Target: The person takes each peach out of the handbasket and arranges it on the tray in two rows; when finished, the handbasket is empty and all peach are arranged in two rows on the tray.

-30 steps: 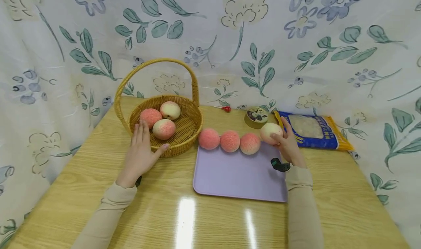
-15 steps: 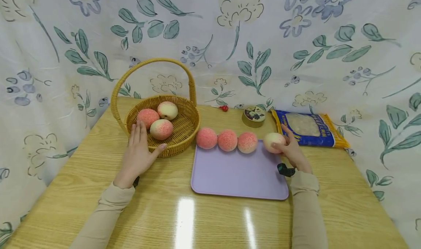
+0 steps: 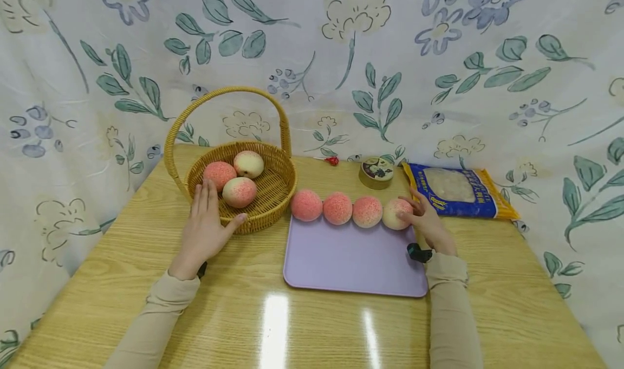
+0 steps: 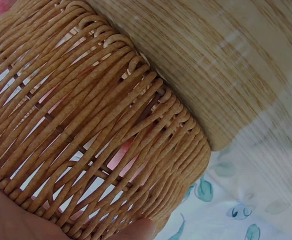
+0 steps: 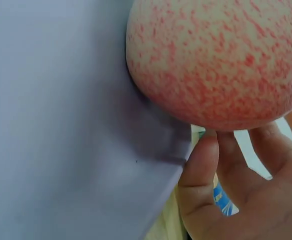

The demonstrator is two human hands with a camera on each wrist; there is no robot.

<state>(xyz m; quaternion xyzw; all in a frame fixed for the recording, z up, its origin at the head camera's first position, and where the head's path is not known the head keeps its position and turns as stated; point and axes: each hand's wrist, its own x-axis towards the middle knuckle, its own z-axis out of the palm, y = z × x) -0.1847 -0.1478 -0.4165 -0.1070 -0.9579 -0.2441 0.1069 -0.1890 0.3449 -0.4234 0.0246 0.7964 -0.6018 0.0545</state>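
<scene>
In the head view my right hand (image 3: 431, 225) holds a cream-and-pink peach (image 3: 396, 215) at the far right corner of a lilac tray (image 3: 356, 260). Thumb and fingers touch the peach's right side, and in the right wrist view the peach (image 5: 221, 65) sits over the tray's edge. Several peaches stand in a row along the tray's far edge, among them a pink peach (image 3: 337, 208). My left hand (image 3: 205, 233) rests with straight fingers against the near left rim of a wicker basket (image 3: 270, 193). Inside the basket lie three peaches (image 3: 239, 192).
Behind the tray stands a round tin (image 3: 376, 173). A blue and yellow food packet (image 3: 460, 191) lies to its right. Near the floral cloth (image 3: 312, 60) is a small red-wrapped lollipop (image 3: 332, 161). The tall basket handle (image 3: 234, 90) arches over the basket.
The right hand's peach shifted right, leaving a gap, then came back left beside the third peach in the row. The left hand stays on the basket. The head view shifted slightly.
</scene>
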